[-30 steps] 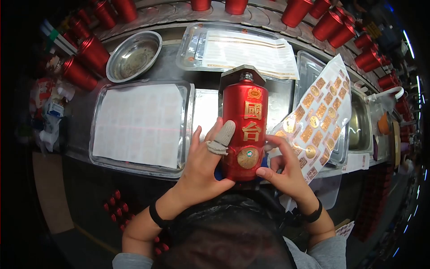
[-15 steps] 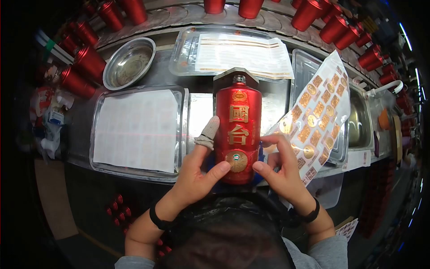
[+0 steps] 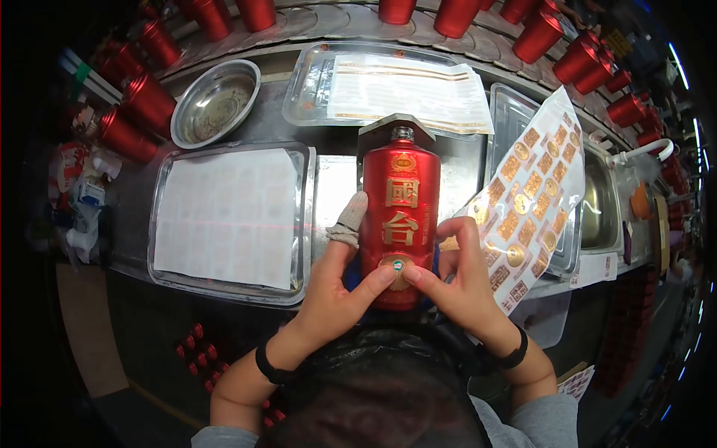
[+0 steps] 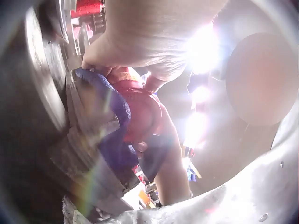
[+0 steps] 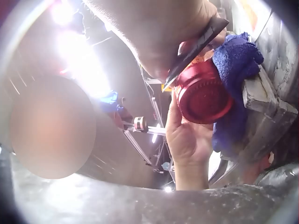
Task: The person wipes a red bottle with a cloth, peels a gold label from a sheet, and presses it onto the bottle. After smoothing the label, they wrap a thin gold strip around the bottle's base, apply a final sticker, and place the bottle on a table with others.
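A red bottle [image 3: 402, 168] with gold characters lies face up, its neck pointing away from me against a dark angular holder [image 3: 373, 137]. Low on its front is a round gold label [image 3: 398, 285] with a small green-and-white centre. My left hand [image 3: 328, 291] grips the bottle's left side, a pale finger cot [image 3: 351, 216] on one finger; its thumb presses the label. My right hand [image 3: 474, 287] has its thumb on the label too, tips nearly meeting. In the right wrist view, that hand's curled fingers hold a dark, flat, pointed tool [image 5: 198, 53]. Blue cloth [image 5: 236, 58] pads the bottle.
A tray [image 3: 308, 224] with a white sheet lies left, a metal bowl [image 3: 216, 104] behind it. A clear tray [image 3: 302, 97] with printed sheets stands at the back. Gold stickers cover a sheet [image 3: 534, 187] at right, near a sink [image 3: 597, 209]. Red cups [image 3: 538, 37] line a conveyor [image 3: 328, 30].
The left hand has slid down the bottle and its thumb has come over onto the label. The right thumb has moved in to meet it. The bottle appears slightly further left than at first.
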Demonstrator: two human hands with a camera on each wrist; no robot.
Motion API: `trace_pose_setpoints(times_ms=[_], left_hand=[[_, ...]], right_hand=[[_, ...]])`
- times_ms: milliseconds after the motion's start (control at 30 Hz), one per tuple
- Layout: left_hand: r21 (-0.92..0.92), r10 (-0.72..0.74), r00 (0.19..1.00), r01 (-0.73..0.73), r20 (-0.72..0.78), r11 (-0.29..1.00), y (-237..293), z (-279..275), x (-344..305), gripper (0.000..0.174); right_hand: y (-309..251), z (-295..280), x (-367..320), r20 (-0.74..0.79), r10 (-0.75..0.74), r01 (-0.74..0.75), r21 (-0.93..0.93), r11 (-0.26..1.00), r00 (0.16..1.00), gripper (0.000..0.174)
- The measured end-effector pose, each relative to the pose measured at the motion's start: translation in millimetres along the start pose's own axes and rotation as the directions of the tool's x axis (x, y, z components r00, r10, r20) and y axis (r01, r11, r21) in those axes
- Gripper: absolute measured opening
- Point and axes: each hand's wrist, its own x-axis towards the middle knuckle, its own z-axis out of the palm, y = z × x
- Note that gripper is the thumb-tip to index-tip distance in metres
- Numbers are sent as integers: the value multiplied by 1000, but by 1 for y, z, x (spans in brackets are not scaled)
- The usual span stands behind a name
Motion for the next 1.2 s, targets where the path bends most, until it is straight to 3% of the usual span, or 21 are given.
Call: trace_pose_setpoints(times_ms=[100, 267, 433, 867, 1000, 1200], left_hand=[[-38, 11, 1000, -11, -5, 999, 1, 0, 0, 80], [28, 7, 1000, -8, 30, 1000, -1, -3, -1, 83], [-1, 9, 1000, -9, 14, 1000, -3, -1, 0, 80], [-26, 0, 1000, 0, -2, 1000, 0, -1, -1, 78], [-22, -9, 998, 10, 63, 1000, 1, -4, 0, 86], [100, 51, 999, -52, 15, 994, -2, -4, -1, 89]], right_hand=[[-3, -3, -2, 44, 21, -23, 37, 999, 999, 57], [22, 0, 0, 84, -1, -24, 299, 954, 996, 49], [19, 0, 1, 103, -15, -25, 370, 929, 995, 46], [19, 0, 3, 94, -12, -20, 329, 944, 996, 44], [19, -1, 1, 102, -13, -23, 346, 938, 995, 50], [18, -4, -5, 107, 0, -28, 254, 967, 994, 64]])
